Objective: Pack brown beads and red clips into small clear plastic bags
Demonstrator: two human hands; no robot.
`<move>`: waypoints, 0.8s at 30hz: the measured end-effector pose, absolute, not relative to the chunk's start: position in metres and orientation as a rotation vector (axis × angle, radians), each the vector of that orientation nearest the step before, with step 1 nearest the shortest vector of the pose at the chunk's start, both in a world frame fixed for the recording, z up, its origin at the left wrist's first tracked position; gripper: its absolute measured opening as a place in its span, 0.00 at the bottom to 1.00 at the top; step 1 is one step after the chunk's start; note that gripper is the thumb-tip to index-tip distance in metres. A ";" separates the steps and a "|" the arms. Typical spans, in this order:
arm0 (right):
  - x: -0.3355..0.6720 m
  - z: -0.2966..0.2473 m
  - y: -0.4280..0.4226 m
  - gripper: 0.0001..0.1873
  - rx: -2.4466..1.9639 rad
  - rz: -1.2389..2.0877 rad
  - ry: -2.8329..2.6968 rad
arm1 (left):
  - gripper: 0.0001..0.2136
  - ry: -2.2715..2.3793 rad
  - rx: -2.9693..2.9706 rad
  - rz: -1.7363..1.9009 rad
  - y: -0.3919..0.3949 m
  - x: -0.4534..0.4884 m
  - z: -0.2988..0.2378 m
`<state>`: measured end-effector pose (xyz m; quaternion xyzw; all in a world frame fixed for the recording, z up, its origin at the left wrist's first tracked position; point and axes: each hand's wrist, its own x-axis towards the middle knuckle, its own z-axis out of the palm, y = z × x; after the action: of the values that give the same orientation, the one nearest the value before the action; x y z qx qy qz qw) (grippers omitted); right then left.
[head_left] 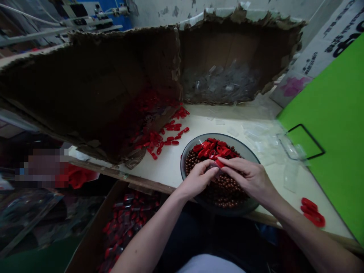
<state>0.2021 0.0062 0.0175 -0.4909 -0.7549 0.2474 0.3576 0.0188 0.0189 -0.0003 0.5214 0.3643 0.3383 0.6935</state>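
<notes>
Both my hands meet above a grey bowl [219, 135] heaped with small brown beads [223, 193]. A pile of red plastic loops [213, 149] lies on the beads at the far side. My left hand [199, 180] and my right hand [244, 176] pinch one red plastic loop [219, 163] between their fingertips. A pale transparent scrap seems to lie at the left fingers, too small to tell. The hands hide the near middle of the bowl.
Loose red pieces [163, 138] are scattered on the cream tabletop [173, 174], and more red loops [312, 212] lie at the right. Transparent plastic bags [256, 136] lie beyond the bowl. A torn cardboard box [227, 57] stands behind, a green board [330, 113] rises right, and a low carton [127, 223] of red items sits below the table edge.
</notes>
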 end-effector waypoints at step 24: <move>0.196 0.012 -0.006 0.22 -1.291 0.615 -1.721 | 0.17 0.741 0.957 0.803 0.019 0.025 -0.004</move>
<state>0.1957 -0.0059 0.0118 -0.5189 -0.6918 0.2474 0.4369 0.0249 0.0187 -0.0043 0.4376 0.3390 0.3673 0.7475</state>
